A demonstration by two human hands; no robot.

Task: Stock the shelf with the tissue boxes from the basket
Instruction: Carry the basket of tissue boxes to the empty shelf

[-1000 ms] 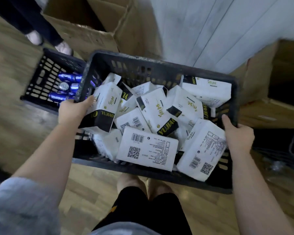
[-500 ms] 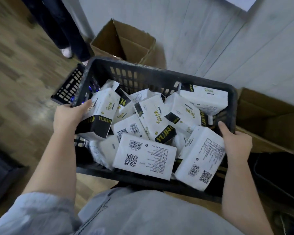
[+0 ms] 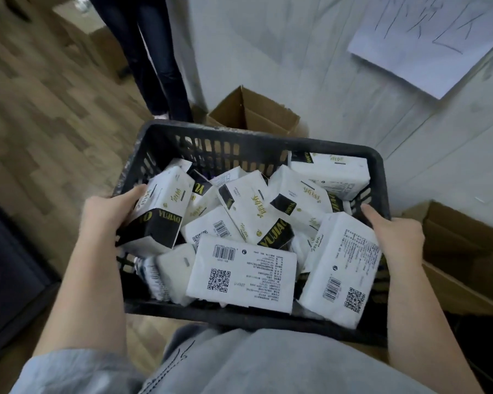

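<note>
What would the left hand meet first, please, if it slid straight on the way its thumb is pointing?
Probably the black-and-white tissue pack leaning by the basket wall: the left hand grips that side's rim, thumb aimed up and right at the pack. Depth is unclear; they may already touch.

Your left hand (image 3: 106, 217) sits at the left rim of the basket (image 3: 256, 135), thumb hooked over the edge and lying against a tissue pack (image 3: 162, 211), the other fingers wrapped under the rim out of sight. Your left forearm runs bare down to a grey sleeve (image 3: 69, 373) at the bottom left. Your right hand (image 3: 396, 237) clasps the right rim, thumb pointing forward along the inner edge, fingers curled over the outside. Your right forearm, also bare, angles back to the lower right corner. Both arms are bent and spread to the basket's width, carrying it in front of your torso
</note>
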